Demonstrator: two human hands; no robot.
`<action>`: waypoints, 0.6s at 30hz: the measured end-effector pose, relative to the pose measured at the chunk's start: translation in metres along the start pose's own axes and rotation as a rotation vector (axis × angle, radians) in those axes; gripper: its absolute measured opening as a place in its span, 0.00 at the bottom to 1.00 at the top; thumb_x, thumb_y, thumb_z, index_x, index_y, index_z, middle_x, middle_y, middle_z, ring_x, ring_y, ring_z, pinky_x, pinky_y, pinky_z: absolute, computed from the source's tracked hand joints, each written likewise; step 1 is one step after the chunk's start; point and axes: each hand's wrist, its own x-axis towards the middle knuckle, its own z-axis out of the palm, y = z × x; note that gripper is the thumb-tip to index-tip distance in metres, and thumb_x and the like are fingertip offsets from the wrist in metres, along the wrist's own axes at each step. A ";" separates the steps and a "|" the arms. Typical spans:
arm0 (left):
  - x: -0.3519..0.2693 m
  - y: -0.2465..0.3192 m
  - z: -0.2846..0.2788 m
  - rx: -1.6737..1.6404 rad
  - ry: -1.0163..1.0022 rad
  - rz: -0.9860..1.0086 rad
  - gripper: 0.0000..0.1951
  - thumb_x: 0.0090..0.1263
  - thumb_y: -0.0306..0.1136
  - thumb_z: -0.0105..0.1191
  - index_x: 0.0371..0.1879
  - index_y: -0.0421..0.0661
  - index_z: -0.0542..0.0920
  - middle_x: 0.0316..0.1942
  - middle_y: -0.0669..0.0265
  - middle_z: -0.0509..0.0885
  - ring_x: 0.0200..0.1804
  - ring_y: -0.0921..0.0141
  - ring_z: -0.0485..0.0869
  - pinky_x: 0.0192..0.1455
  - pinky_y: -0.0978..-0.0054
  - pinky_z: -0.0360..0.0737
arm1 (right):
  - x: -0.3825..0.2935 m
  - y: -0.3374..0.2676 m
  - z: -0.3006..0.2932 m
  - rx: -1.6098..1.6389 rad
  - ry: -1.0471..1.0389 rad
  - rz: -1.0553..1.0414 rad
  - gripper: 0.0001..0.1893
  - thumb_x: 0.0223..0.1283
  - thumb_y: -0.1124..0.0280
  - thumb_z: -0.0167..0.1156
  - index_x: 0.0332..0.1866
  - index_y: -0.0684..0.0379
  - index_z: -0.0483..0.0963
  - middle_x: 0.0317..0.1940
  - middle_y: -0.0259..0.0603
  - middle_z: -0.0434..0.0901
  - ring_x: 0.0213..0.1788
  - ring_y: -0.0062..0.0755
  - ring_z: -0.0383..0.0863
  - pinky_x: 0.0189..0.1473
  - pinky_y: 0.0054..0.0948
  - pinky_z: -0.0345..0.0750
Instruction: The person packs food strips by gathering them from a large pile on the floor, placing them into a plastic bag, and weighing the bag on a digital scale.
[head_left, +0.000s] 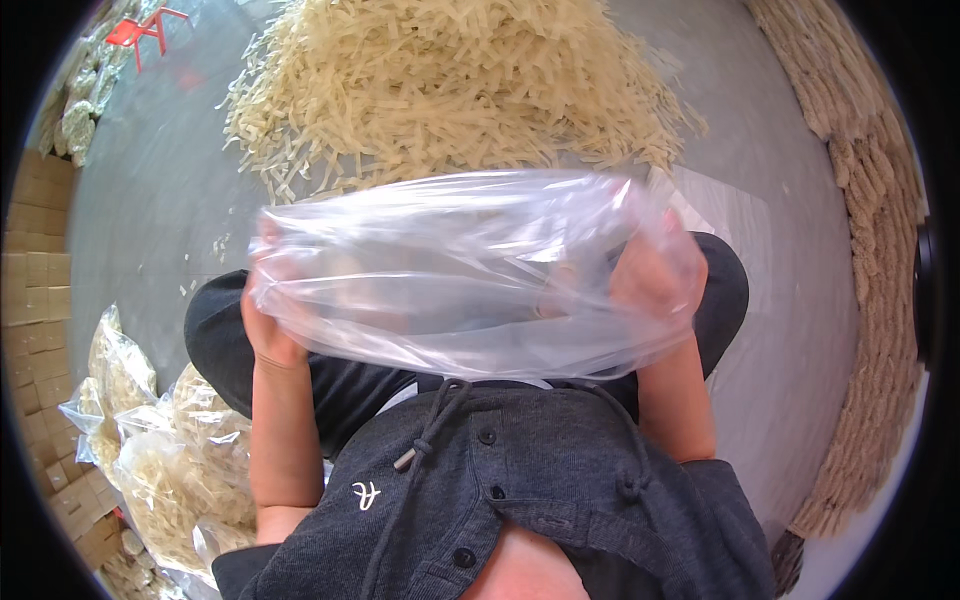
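A clear plastic bag (450, 277) is stretched wide between my two hands over my folded legs. My left hand (276, 319) holds its left side, the fingers partly blurred behind the film. At the opposite side my right hand (656, 274) grips the bag, also seen through the shiny plastic. I can make out no contents in the bag. Just beyond it, a large heap of pale yellow flat strips (450, 90) lies on the grey floor.
Filled clear bags of strips (172, 480) sit on the floor by my left side. Stacked cardboard boxes (37, 300) line the left edge. A red stool (139, 31) stands far left. Brown fibrous bundles (862, 300) run along the right. A pale sheet (731, 217) lies beside my right knee.
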 end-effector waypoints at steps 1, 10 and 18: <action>0.001 0.001 0.001 0.326 0.043 0.246 0.17 0.77 0.41 0.41 0.56 0.43 0.72 0.43 0.64 0.80 0.42 0.70 0.81 0.45 0.68 0.82 | -0.005 -0.004 0.000 -0.133 0.004 0.104 0.24 0.71 0.58 0.44 0.64 0.63 0.64 0.26 0.35 0.75 0.14 0.17 0.67 0.17 0.15 0.65; 0.045 -0.049 0.035 0.205 0.272 -0.079 0.29 0.73 0.42 0.49 0.72 0.59 0.56 0.34 0.68 0.77 0.28 0.74 0.77 0.30 0.75 0.81 | 0.045 0.002 0.030 -1.661 -0.018 -0.498 0.16 0.53 0.85 0.48 0.46 0.66 0.76 0.44 0.41 0.81 0.48 0.31 0.80 0.53 0.27 0.75; 0.037 -0.106 0.072 0.407 -0.189 -0.608 0.49 0.63 0.22 0.54 0.76 0.62 0.36 0.30 0.64 0.78 0.20 0.79 0.69 0.24 0.84 0.67 | 0.087 0.101 -0.116 -1.343 0.166 0.642 0.14 0.60 0.70 0.52 0.51 0.60 0.70 0.46 0.51 0.77 0.50 0.39 0.80 0.50 0.38 0.78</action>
